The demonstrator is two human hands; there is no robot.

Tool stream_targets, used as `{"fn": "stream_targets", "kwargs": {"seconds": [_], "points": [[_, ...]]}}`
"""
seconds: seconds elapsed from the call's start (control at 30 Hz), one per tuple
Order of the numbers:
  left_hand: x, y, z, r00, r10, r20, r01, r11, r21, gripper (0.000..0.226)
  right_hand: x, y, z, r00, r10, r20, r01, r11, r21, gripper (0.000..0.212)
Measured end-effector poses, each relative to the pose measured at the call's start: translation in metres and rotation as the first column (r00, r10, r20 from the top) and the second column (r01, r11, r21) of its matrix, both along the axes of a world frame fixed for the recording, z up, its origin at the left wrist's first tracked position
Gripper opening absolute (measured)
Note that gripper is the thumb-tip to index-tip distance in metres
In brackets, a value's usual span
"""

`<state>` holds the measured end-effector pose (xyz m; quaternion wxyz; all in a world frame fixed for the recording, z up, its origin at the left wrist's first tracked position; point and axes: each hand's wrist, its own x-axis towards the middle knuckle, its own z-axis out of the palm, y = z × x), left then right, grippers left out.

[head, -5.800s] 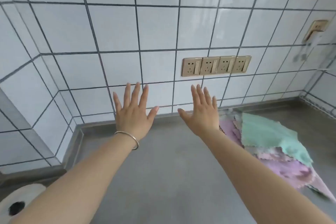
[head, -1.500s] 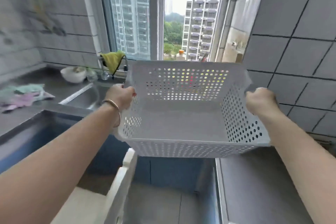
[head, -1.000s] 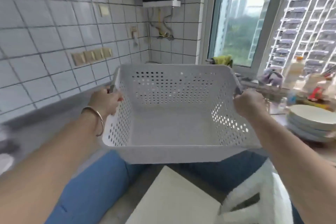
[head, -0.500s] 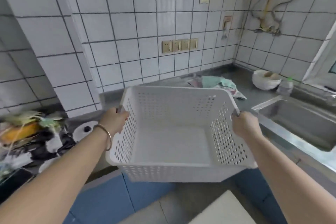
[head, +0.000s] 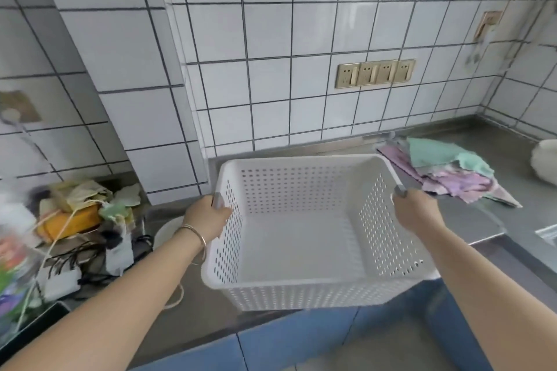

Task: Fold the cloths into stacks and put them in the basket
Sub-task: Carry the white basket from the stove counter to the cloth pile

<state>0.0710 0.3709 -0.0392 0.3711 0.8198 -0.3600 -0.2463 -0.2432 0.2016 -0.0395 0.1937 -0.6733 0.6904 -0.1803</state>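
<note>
Now | basket [head: 301, 245] upright, mouth up, long axis left-right | hands: left [head: 208, 218], right [head: 417, 214] gripping its side rims

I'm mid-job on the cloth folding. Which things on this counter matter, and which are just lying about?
For the job:
white basket, empty, gripped at its side rims by the left hand and right hand
pile of unfolded cloths on the counter to its right

Lying about:
clutter heap with cables, far left
white bowl, right edge
wall sockets
</note>
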Motion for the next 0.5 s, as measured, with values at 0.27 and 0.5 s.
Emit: {"fn": "stream_targets", "kwargs": {"seconds": [0.27, 0.5], "points": [[0.084, -0.092, -0.013, 0.999, 0.044, 0.009, -0.044, 0.998, -0.043, 0.034, 0.081, -0.083, -0.008, 0.999, 0.032, 0.020, -0.032, 0.999, 0.025, 0.037], [0.126, -0.154, -0.025, 0.999, 0.039, 0.020, -0.038, 0.999, -0.036, 0.031, 0.125, -0.153, -0.010, 0.993, -0.024, 0.114, 0.018, 0.998, 0.056, 0.042]]}}
